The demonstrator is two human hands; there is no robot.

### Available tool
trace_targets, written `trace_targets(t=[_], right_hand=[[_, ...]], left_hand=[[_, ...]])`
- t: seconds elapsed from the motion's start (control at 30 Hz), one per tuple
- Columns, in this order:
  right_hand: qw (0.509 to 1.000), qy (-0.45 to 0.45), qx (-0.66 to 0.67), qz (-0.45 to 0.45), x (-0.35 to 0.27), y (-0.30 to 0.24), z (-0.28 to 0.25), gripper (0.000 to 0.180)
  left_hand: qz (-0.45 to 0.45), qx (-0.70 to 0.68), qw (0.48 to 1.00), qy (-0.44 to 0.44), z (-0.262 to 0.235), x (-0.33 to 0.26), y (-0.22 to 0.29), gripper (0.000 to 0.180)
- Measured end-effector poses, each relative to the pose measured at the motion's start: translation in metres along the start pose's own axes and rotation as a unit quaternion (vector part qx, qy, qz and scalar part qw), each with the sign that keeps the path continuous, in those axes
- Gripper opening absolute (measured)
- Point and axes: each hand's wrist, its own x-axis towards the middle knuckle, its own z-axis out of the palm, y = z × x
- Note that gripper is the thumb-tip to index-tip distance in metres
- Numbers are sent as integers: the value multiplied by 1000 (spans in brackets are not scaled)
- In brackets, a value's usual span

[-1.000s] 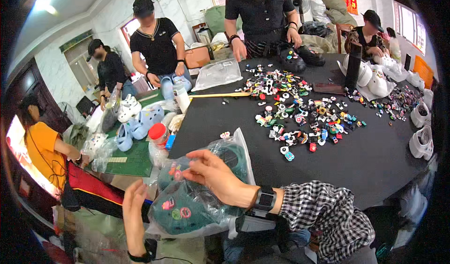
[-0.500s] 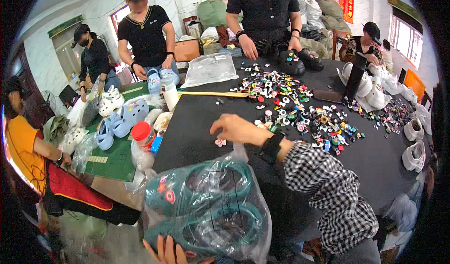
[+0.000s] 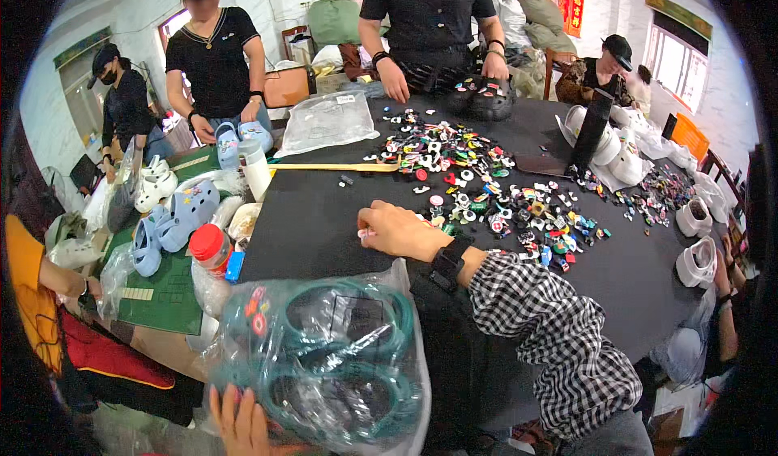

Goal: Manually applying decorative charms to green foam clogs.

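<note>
A pair of teal clogs (image 3: 279, 387) lies inside a clear plastic bag (image 3: 415, 375) at the near edge of the black table. Small flower-like charms (image 3: 258, 318) show on the upper clog. My left hand (image 3: 241, 424) rests its outstretched fingers on the bag's near left corner; its thumb is hidden. Beyond the bag, my right hand (image 3: 403, 229) is closed, its fingertips pinching a small pink-and-white shoe charm (image 3: 366, 234) just at the tabletop. A black band circles that wrist, above a checked sleeve.
Loose charms (image 3: 454, 152) are heaped across the black table (image 3: 308, 213). To the left stand a red-lidded jar (image 3: 209, 245), a white bottle (image 3: 256, 172) and blue clogs (image 3: 174, 221) on a green mat. A yellow stick (image 3: 332, 167) lies beyond. Co-workers stand around; one holds black clogs (image 3: 490, 100).
My right hand has lowered and closed its fingertips on the pink charm that lay on the table. The whole view has shifted; my left hand stays at the bag's corner.
</note>
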Motion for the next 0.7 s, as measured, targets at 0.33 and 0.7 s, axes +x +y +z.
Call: trace_targets(t=[0.33, 0.7], right_hand=[[998, -26, -11, 65, -17, 9, 6, 35], [982, -105, 159, -8, -86, -20, -44, 42]], left_hand=[[-226, -43, 971, -58, 4, 8, -36, 81], [-338, -266, 893, 132, -1, -9, 50, 39]])
